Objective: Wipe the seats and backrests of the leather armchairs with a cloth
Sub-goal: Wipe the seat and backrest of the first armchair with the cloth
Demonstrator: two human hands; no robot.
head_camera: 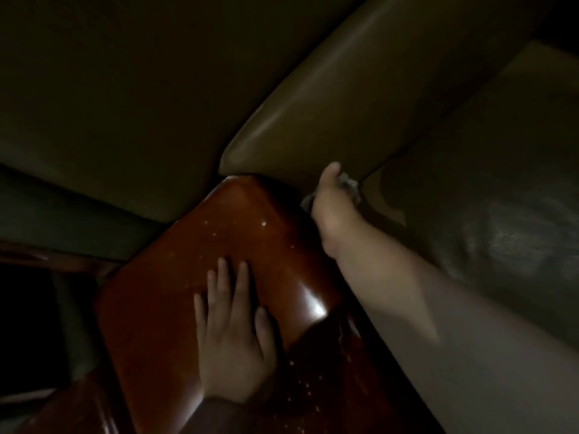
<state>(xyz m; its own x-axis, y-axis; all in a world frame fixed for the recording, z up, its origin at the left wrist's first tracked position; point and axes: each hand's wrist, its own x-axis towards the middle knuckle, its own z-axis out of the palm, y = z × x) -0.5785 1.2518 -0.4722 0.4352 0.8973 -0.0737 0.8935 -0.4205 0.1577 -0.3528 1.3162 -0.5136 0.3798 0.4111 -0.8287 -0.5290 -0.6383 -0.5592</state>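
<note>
The right hand (332, 208) has its fingers curled around a pale cloth (349, 184), bunched and pressed into the crease where the olive leather backrest (329, 120) meets the seat cushion (488, 170), just beside the armrest's far edge. The left hand (233, 333) lies flat, fingers (222, 277) straight and slightly spread, on the glossy reddish wooden armrest (163, 308). The seat spreads wide to the right of the forearm; another dark cushion (94, 89) fills the upper left.
</note>
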